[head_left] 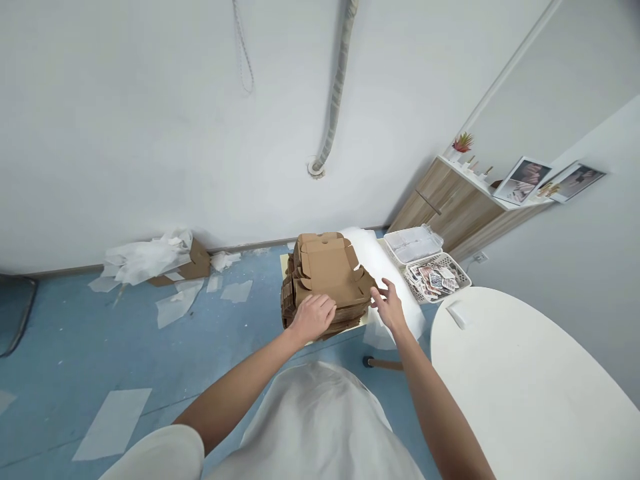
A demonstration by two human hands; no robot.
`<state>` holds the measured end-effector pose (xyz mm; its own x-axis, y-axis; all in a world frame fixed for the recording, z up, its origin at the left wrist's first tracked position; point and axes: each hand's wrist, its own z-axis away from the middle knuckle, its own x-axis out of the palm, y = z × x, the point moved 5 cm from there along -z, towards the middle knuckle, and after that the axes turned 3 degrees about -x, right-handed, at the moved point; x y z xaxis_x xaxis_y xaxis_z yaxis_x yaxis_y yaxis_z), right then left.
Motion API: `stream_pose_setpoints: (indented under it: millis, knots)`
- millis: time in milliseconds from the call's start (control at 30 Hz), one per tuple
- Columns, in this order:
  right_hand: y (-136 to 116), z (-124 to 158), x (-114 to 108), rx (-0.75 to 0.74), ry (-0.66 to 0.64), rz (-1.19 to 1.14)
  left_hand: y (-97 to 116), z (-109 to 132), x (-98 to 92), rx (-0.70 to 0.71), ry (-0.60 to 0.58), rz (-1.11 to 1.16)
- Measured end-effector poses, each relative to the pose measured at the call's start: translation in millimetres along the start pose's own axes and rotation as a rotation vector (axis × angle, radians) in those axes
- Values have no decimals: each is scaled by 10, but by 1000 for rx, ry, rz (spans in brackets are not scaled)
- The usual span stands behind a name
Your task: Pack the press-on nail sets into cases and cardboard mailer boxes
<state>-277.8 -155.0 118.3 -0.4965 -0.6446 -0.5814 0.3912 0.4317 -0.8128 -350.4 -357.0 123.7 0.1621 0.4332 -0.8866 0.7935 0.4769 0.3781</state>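
A stack of brown die-cut cardboard boxes [330,267], folded flat, lies low in front of me. Its top blank has cut flaps and tabs along the sides. My left hand [314,317] is closed with curled fingers at the near left edge of that top cardboard; its fingertips are partly hidden. At the right corner of the stack is my right hand [389,307], thumb and fingers apart, close to or touching the corner flap. I cannot see anything held in it.
White foam wrap [405,293] lies right of the stack, beside a basket of printed cards [435,279] and a white tray [413,243]. A round white table [530,373] is at the right. Wrapping scraps [150,257] and a sheet [114,423] lie on the blue floor.
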Motion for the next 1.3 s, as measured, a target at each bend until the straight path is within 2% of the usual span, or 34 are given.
stream_pose_setpoints:
  millis: [167,267,367,467,567,700,800,933,1133,1300]
  knots:
    - [-63,-24,-24,1,-108,182,215,134,70,43,-57,111]
    - [-52,36,-54,15,-128,289,257,177,-31,-18,4,184]
    - [-35,94,-131,20,-93,270,151,208,-223,-162,136,191]
    - [-8,151,-239,28,-53,187,-72,260,-394,-394,232,167]
    - [38,225,-383,18,1,124,-216,314,-379,-547,137,205]
    - [191,373,-618,9,94,65,-152,334,-96,-607,-71,285]
    - [381,525,-809,16,134,10,53,246,155,-581,-157,354]
    - [694,801,-1165,63,218,-44,477,8,343,-464,-129,411]
    - [1235,1407,-1874,74,412,-55,1324,-364,629,-205,-143,508]
    - [1842,2014,-2353,205,600,-35,2153,-573,1111,-1,-258,509]
